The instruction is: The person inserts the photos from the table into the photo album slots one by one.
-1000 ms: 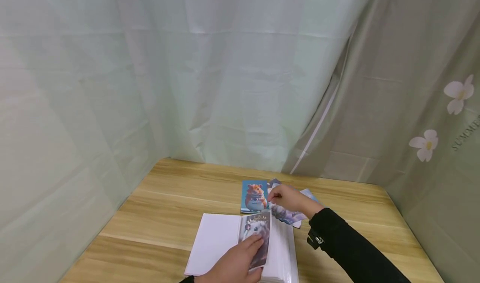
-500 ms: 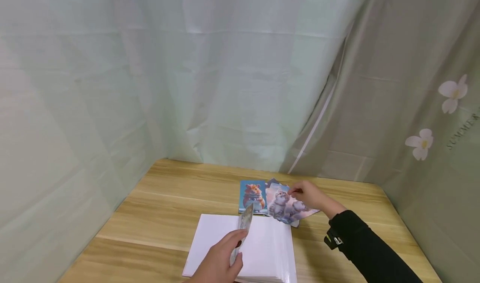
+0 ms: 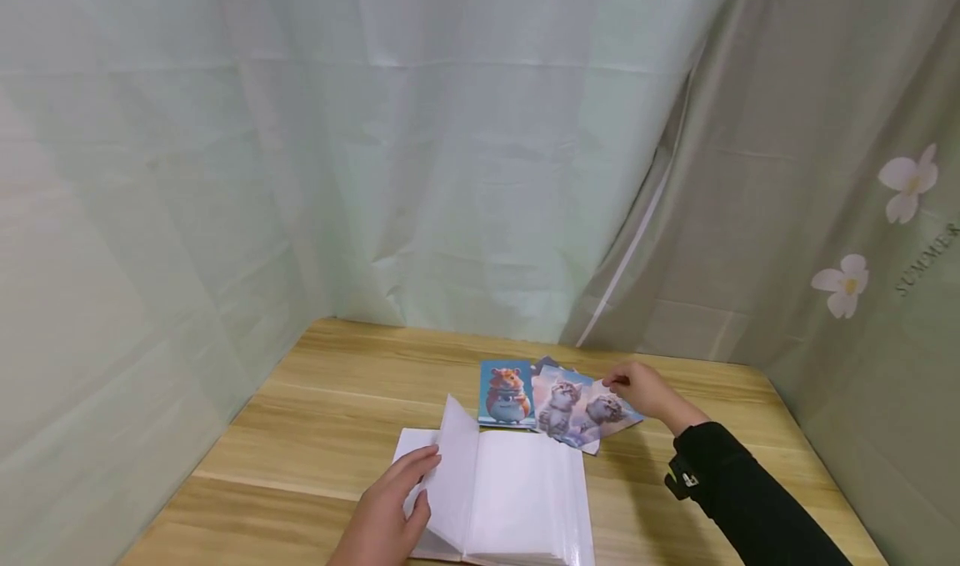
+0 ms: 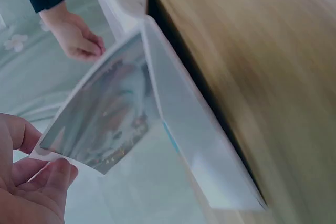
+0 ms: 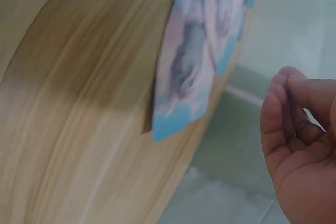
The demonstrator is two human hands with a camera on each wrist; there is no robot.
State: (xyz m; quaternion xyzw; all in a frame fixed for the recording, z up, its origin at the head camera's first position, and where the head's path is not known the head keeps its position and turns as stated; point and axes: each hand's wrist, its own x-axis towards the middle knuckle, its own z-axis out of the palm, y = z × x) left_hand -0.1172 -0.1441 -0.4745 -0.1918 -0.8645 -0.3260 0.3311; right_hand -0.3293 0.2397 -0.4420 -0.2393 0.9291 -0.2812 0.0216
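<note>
An open white photo album lies at the table's near side. My left hand pinches the outer edge of one raised page, which leans left over the cover. In the left wrist view, a printed animal picture shows in this page, with finger and thumb at its corner. My right hand is over the right end of some kitten picture cards, fingers curled and thumb against the fingertips. The right wrist view shows nothing between those fingers, apart from the cards.
A blue hamster card lies left of the overlapping kitten cards, behind the album. The wooden table ends at pale curtains at the back and sides.
The page with the animal picture has swung left in my left hand, its white side now facing up. My right hand has moved right from the hamster card, over the kitten cards.
</note>
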